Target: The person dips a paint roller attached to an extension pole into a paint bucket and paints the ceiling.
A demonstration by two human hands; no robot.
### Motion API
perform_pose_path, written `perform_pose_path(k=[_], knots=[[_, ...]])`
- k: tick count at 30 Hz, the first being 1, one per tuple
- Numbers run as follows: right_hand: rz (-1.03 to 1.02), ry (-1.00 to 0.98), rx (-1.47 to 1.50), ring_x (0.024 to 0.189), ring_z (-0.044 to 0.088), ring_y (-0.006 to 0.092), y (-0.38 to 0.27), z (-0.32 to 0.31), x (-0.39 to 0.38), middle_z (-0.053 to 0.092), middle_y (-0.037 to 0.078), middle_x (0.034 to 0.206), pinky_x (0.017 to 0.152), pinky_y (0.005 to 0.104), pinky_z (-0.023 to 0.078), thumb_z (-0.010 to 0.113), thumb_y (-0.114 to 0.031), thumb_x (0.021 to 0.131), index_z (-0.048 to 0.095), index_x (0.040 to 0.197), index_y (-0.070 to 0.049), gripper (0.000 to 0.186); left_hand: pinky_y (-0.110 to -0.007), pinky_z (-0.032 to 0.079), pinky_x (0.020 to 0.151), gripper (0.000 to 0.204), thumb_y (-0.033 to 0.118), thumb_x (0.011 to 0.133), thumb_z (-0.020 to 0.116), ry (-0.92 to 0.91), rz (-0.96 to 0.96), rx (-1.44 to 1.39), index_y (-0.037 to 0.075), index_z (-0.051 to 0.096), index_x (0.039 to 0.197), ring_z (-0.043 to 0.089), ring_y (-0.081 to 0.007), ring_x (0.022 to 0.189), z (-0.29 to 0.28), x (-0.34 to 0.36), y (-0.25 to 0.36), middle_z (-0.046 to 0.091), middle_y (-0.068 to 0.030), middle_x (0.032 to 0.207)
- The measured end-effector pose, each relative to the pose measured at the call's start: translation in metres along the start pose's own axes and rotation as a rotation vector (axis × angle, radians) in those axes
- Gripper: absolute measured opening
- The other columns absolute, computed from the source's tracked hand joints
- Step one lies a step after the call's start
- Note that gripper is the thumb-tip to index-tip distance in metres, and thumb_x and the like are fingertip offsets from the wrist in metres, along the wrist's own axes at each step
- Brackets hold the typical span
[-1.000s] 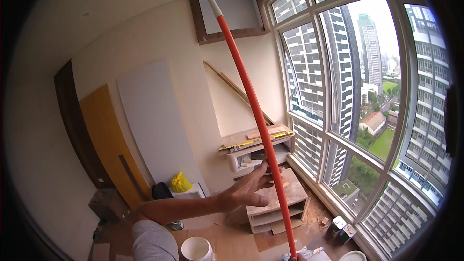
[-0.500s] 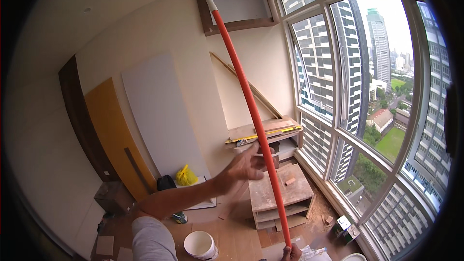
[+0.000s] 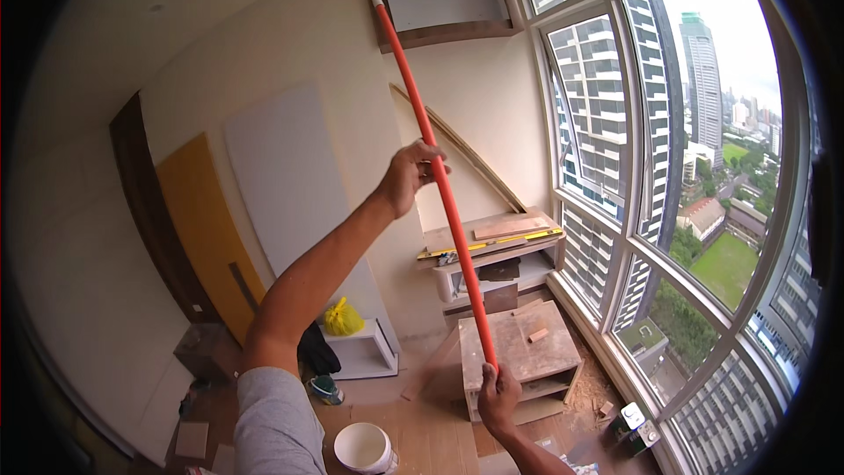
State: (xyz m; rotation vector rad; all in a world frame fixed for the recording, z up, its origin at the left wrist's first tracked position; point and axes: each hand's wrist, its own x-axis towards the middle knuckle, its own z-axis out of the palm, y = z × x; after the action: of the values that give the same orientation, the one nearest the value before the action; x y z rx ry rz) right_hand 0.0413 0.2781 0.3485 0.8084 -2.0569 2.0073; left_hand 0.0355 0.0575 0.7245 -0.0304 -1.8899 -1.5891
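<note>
A long orange-red pole (image 3: 454, 227) with a white band near its top slants up and to the left across the middle. Its thin upper end is close to where the wall meets the ceiling. My left hand (image 3: 411, 178) is closed round the pole at mid-length, arm stretched forward. Lower down, my right hand (image 3: 498, 396) grips the pole's bottom end. Behind that hand stands a dusty wooden cabinet (image 3: 519, 339) with open shelves and a small wood block (image 3: 537, 335) on top.
A white bucket (image 3: 363, 447) stands on the floor below my left arm. A yellow bag (image 3: 343, 318) sits on a white box unit (image 3: 384, 354). Boards and a yellow spirit level (image 3: 501, 244) lie on a shelf. Tall windows (image 3: 690, 141) line the right; two cans (image 3: 637, 429) stand beneath.
My left hand has risen and closed round the pole, where its fingers were spread beside it. My right hand has come up from the lower edge, and the pole's upper end now shows.
</note>
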Motion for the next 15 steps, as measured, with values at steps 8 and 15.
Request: perform_pose_path(k=[8,15], knots=[[0.051,-0.061,-0.018,0.058,0.059,0.0351,-0.014,0.057,0.061,0.059,0.016,0.063,0.057,0.0447,0.043,0.061,-0.041,0.099,0.063,0.085,-0.007,0.037,-0.040,0.048,0.091,0.046,0.041,0.082,0.066,0.182,0.007,0.025,0.006,0.054,0.110,0.062,-0.0260,0.094,-0.039,0.071,-0.004,0.059,-0.0109,0.101],[0.059,-0.049,0.015,0.058,0.059,0.0358,-0.030,0.069,0.078,0.059,0.016,0.063,0.057,0.0463,0.042,0.061,-0.039,0.100,0.064,0.086,-0.006,0.035,-0.039,0.048,0.089,0.051,0.044,0.082,0.065,0.248,0.001,0.035,0.006,0.055,0.113,0.062,-0.0254,0.092,-0.052,0.097,-0.011,0.058,-0.0108,0.100]])
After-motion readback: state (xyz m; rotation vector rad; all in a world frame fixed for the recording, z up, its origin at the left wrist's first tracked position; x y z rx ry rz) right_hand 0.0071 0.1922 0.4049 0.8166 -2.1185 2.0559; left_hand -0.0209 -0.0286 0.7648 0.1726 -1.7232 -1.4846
